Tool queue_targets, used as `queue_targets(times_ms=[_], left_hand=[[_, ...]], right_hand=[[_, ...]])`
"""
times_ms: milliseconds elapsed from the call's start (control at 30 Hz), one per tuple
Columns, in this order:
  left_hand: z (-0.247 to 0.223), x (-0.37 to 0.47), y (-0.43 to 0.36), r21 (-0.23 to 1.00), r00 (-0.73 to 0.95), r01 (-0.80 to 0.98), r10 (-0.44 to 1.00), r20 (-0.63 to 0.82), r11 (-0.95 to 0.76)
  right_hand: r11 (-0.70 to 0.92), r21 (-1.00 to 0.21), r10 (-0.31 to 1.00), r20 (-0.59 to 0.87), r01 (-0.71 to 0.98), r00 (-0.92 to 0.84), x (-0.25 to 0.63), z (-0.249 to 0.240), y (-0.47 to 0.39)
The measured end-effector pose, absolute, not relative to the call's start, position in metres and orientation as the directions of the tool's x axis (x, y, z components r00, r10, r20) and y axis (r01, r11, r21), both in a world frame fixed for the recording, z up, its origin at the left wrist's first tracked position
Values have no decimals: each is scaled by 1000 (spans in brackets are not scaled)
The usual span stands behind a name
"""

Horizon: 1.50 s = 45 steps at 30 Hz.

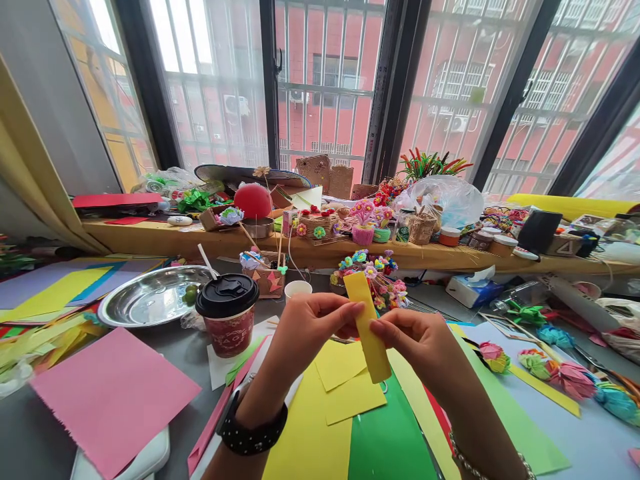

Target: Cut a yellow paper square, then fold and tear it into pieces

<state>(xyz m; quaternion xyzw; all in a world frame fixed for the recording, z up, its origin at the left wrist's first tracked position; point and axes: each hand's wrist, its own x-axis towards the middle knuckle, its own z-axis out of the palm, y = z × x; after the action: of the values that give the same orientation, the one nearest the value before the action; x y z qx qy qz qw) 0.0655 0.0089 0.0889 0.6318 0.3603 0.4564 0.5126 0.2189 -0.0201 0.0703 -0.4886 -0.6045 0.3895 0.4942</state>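
Observation:
A narrow yellow paper strip [373, 353], apparently folded, is held up over the desk between both hands. My left hand [320, 320] pinches its left edge near the middle, thumb in front. From the other side, my right hand [415, 337] grips the right edge a little lower, also with the thumb in front. Beneath the hands lie yellow paper pieces [357, 399], a larger yellow sheet [305, 433] and a green sheet [390, 440]. The fingers behind the strip are partly hidden.
A lidded cup [231, 327] stands left of my left hand, beside a metal plate [143, 300]. Pink paper [117, 400] lies at the left. Paper flowers [575, 381] are at the right. Crafts crowd the window ledge [120, 237].

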Motion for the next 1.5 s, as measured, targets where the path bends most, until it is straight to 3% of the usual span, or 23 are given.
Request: queue_targets(times_ms=[333,567,767,967,1267,1500], left_hand=[[90,67,8,976,311,-38,926,215,-214],[88,66,8,963,310,35,919,245,-268],[80,65,8,938,502,167,845,185,-304],[81,66,5,906,528,236,829,183,-351],[81,71,4,951,465,104,860,211,-290],[88,67,5,964,267,-53,927,264,-260]], right_hand=[[203,-956,979,191,213,-76,221,72,-20],[240,-941,971,237,239,-42,221,68,-17],[281,-957,956,286,78,64,221,74,-20],[274,-960,959,269,-50,89,219,72,-22],[325,-943,937,331,71,114,218,72,-22],[143,-989,987,144,-19,-67,216,74,-21]])
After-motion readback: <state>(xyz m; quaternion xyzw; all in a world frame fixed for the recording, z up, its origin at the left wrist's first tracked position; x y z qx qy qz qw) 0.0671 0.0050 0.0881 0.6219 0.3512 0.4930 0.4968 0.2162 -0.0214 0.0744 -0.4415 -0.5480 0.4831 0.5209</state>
